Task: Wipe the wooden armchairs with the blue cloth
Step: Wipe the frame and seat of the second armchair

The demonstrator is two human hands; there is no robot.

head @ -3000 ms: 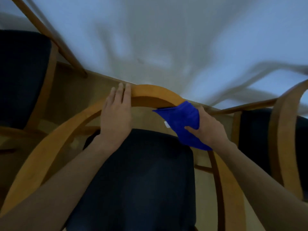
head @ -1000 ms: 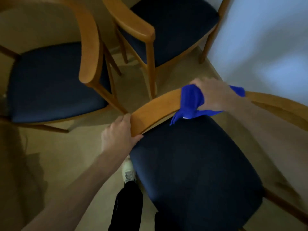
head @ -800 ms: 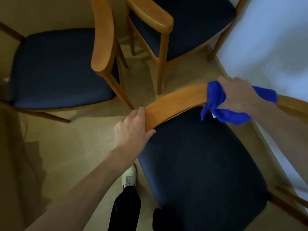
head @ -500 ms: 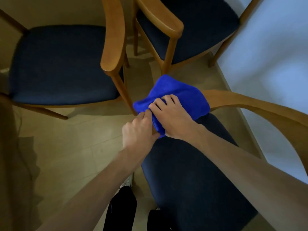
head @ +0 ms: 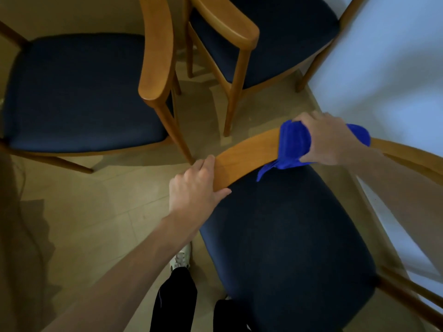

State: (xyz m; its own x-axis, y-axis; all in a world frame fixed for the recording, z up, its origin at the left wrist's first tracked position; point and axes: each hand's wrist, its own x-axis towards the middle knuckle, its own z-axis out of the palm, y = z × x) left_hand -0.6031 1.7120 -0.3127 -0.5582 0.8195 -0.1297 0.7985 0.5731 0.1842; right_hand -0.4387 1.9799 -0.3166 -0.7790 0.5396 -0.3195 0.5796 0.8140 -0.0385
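The wooden armchair with the dark blue padded seat (head: 287,236) stands nearest to the person, beside a pale wall (head: 395,68); two more armchairs of the same kind (head: 79,92) stand well apart behind it. Its curved wooden armrest (head: 249,152) runs between the two hands. The right hand (head: 328,140) curls around the bright blue cloth (head: 293,144) and wraps it over the armrest. The left hand (head: 194,188) grips the free end of the armrest, thumb on the inner side.

The chair could slide or tip if the wiping hand pushes hard along the rail. The loose corner of the cloth hanging toward the seat could slip from the grip, so that the underside of the armrest is missed.
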